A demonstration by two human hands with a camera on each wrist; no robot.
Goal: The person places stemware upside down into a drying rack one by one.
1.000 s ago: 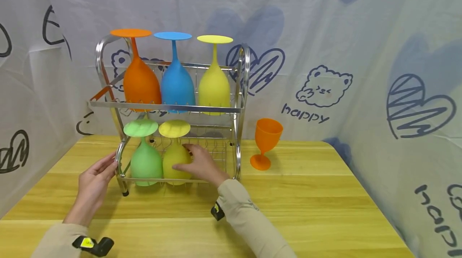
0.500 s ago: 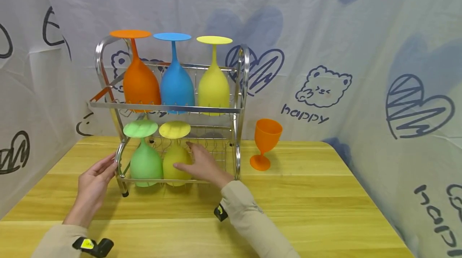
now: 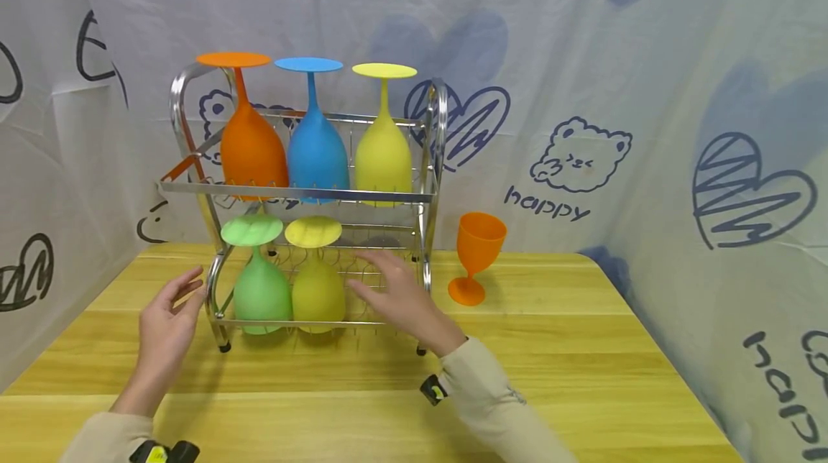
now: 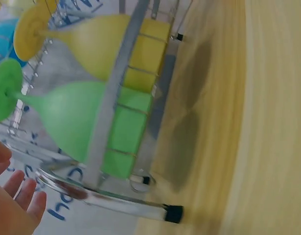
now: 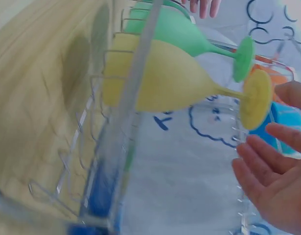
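A two-tier metal rack (image 3: pixel 297 193) holds upside-down goblets. On its lower tier stand a green goblet (image 3: pixel 261 294) and a yellow goblet (image 3: pixel 317 294), side by side. My right hand (image 3: pixel 404 298) is just right of the yellow goblet, apart from it, with its fingers spread and nothing in them; the right wrist view also shows this hand (image 5: pixel 275 171) bare. My left hand (image 3: pixel 168 323) is beside the rack's left leg, its fingers relaxed and holding nothing. In the left wrist view, the green goblet (image 4: pixel 74 120) is the nearer one to that hand (image 4: pixel 15 203).
An orange goblet (image 3: pixel 477 251) stands upright on the wooden table (image 3: pixel 569 362), right of the rack. The upper tier bears inverted orange (image 3: pixel 254 150), blue (image 3: pixel 317 150) and yellow (image 3: pixel 384 154) goblets. A printed curtain (image 3: pixel 550 53) hangs behind and at both sides.
My right hand has let go of the lower yellow goblet and drawn back to the right. My left hand has come slightly away from the rack's left leg. The goblets stay in place.
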